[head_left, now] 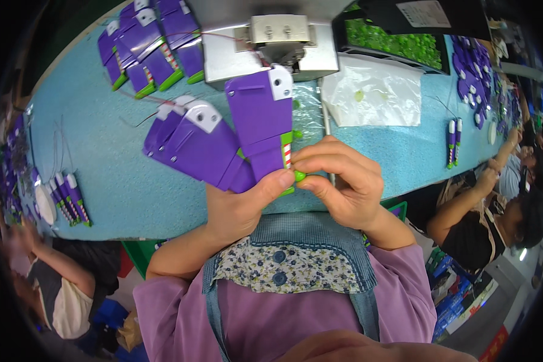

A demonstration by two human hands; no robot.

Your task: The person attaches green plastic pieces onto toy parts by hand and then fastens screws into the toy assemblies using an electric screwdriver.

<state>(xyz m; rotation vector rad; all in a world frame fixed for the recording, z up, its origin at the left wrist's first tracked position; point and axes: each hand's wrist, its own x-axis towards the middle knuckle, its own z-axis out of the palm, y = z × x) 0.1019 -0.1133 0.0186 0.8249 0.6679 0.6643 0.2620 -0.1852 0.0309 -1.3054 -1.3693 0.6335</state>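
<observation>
My left hand (pixel 236 208) grips the lower end of a purple plastic toy wing (pixel 261 114) with a white, bolted corner and a red-and-white striped, green-tipped edge. A second purple wing panel (pixel 190 148) fans out to the left above the same hand, with thin wires trailing from its top. Between thumb and fingers, my right hand (pixel 347 187) pinches a small green plastic piece (pixel 299 175) against the striped edge. Part of that piece is hidden by my fingertips.
Just beyond the wing stands a metal machine (pixel 223 57). Several purple wings (pixel 145 42) lie at far left. A black bin of green pieces (pixel 392 42) and a clear plastic bag (pixel 374 90) are at far right. Co-workers sit on both sides, one in a black top (pixel 464 232).
</observation>
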